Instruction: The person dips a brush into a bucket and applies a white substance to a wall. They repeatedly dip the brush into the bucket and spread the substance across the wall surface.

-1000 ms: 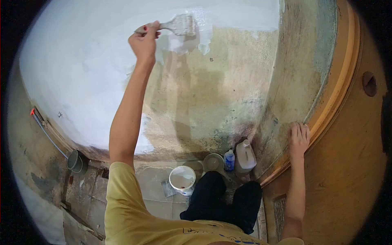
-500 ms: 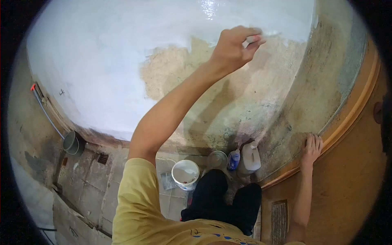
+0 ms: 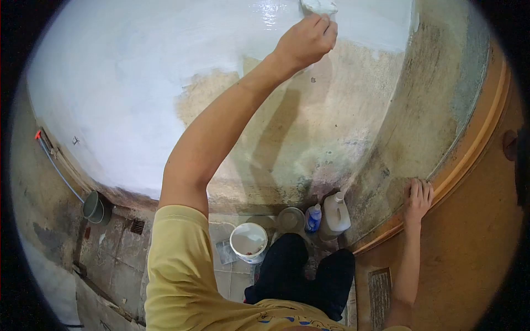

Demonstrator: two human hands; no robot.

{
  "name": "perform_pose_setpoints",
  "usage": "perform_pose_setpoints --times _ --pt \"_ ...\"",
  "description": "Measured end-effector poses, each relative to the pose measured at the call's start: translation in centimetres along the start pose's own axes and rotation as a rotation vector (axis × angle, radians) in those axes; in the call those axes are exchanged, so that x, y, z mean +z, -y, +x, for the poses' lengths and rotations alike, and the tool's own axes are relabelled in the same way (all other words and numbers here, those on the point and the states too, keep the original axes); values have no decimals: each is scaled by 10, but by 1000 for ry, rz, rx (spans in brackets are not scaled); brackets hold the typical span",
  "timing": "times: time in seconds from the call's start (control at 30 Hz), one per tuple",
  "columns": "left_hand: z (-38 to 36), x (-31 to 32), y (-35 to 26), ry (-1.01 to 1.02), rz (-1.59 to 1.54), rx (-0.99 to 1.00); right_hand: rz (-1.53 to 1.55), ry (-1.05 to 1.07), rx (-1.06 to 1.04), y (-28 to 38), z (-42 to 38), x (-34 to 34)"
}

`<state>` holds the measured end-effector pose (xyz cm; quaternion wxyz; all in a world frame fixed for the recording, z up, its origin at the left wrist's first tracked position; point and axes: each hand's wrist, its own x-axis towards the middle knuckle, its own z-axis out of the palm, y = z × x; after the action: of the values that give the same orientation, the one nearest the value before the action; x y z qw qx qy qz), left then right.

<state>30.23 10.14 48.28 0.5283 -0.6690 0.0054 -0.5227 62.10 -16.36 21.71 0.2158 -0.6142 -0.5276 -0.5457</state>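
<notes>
My left hand [image 3: 308, 43] is raised against the wall, its fingers closed round a paintbrush [image 3: 319, 6] whose white, paint-covered head shows at the top edge of the view. Most of its handle is hidden in my grip. The brush lies at the border between wet white paint [image 3: 221, 33] and a bare, stained beige patch [image 3: 309, 127] of wall. At the right, my right hand [image 3: 418, 199] rests with fingers laid over the edge of the wooden door frame [image 3: 469, 157], holding nothing.
On the floor by my knees stand a white paint bucket [image 3: 248, 257], a clear tub [image 3: 291, 212], a blue bottle [image 3: 313, 218] and a whitish jug [image 3: 342, 220]. Farther left are a dark bucket [image 3: 93, 209], a blue stick with a red end [image 3: 59, 165] and a floor drain [image 3: 138, 226].
My left hand has moved up and left along the wall, bringing the white brush head into view. My right hand has stayed on the frame. The view has shifted slightly.
</notes>
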Motion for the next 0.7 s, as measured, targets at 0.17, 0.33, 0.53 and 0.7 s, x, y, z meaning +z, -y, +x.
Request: perform_pose_setpoints --times 0.17,0.33,0.53,0.7 --pt "10 -3 -15 189 -64 -149 7 0 4 2 3 -2" --pt "22 14 1 73 -360 -318 12 -22 -13 0 3 1" --pt "75 -29 54 520 -329 -467 25 -27 -3 3 6 -4" --pt "69 -85 65 104 -493 -745 25 -54 -23 0 4 0"
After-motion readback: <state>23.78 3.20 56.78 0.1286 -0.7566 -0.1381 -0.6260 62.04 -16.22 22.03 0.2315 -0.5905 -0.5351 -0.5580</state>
